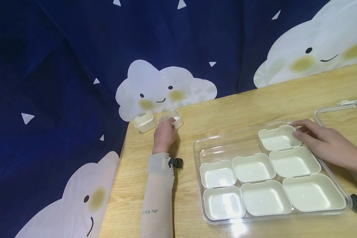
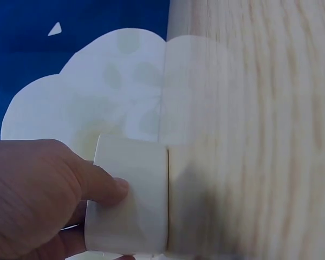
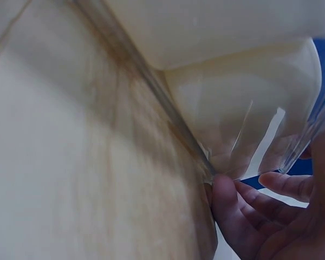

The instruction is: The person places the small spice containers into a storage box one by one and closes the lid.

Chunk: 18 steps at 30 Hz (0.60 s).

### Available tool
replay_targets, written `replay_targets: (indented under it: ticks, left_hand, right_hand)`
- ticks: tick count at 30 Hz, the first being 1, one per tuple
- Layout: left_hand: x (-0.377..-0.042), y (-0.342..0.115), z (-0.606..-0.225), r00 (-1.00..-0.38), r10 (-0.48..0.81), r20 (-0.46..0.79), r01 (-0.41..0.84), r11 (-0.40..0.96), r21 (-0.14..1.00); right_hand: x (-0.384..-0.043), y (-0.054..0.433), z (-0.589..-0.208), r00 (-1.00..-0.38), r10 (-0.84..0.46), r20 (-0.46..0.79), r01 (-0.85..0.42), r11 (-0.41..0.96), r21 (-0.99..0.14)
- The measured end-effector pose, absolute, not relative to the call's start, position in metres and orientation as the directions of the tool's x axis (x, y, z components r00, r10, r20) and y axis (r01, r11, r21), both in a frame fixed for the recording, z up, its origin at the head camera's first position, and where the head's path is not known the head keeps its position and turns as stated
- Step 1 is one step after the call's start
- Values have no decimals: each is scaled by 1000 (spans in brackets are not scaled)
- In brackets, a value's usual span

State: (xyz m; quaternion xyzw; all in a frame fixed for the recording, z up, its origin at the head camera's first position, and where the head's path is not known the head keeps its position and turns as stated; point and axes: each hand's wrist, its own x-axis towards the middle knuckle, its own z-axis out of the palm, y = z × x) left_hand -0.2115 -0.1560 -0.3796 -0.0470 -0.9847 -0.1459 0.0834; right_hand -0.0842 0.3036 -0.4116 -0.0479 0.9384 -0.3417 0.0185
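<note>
The left hand [image 1: 165,136] pinches a cream bin [image 2: 141,211] at the far left of the wooden table [image 1: 185,198], just right of a second bin [image 1: 145,123]; the right hand's [image 1: 322,140] fingers grip a clear tray [image 1: 220,150] (seven more bins [image 1: 266,199] sit inside) by its far right corner.

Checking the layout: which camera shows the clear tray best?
The head view: it shows nearly the whole clear tray and its seven bins. The right wrist view shows only part, close up by the right hand; the left wrist view, none.
</note>
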Motion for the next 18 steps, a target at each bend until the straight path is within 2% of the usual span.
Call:
replay_targets:
  ticks: [18]
  left_hand:
    - [-213,-157,-380,-988,68,136,102,958,267]
  right_hand:
    - [-83,302,-409,-993,-109,-51,-51,760,-648]
